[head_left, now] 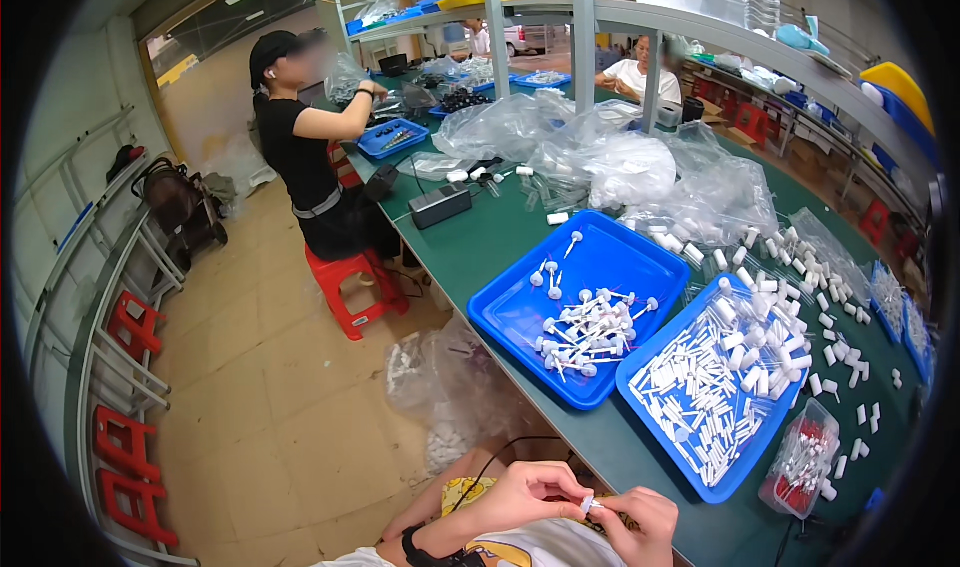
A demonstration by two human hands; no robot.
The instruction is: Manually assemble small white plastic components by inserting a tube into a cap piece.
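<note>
Fingers of my left hand pinch a small white piece, low in the middle of the frame. My right hand pinches it from the other side, so both my grips are narrow, with the piece between them.

The piece is just beside the edge of the green table. That edge slants from the upper middle down to the bottom of the frame. A strip of green shows between my hands and the trays, so there is some room to move there.

In the middle, a blue tray sits near the table edge. White parts with round heads lie heaped in it. Just beside it, more to the right, a second blue tray is full of thin white sticks and short white tubes.

A clear box with red in it is near that tray's lower right side. More tubes lie about at the right, so room is tight there. Plastic bags pile up past the trays. At the left, the tan floor is wide and open.
</note>
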